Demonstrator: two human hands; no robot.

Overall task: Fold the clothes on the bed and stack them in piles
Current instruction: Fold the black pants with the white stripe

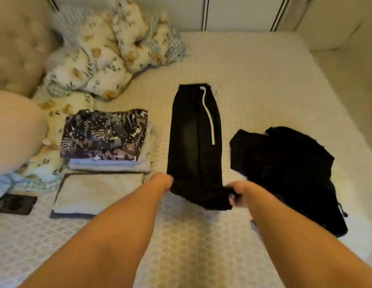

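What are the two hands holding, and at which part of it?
Both hands hold the black trousers at the near end: left hand at its left corner, right hand at its right corner.

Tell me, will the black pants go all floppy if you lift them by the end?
Probably floppy: the pants lie flat and bunch up where the left hand and right hand grip the near end. They look like thick dark cloth, so likely a bit heavy. The white drawstring would probably dangle.
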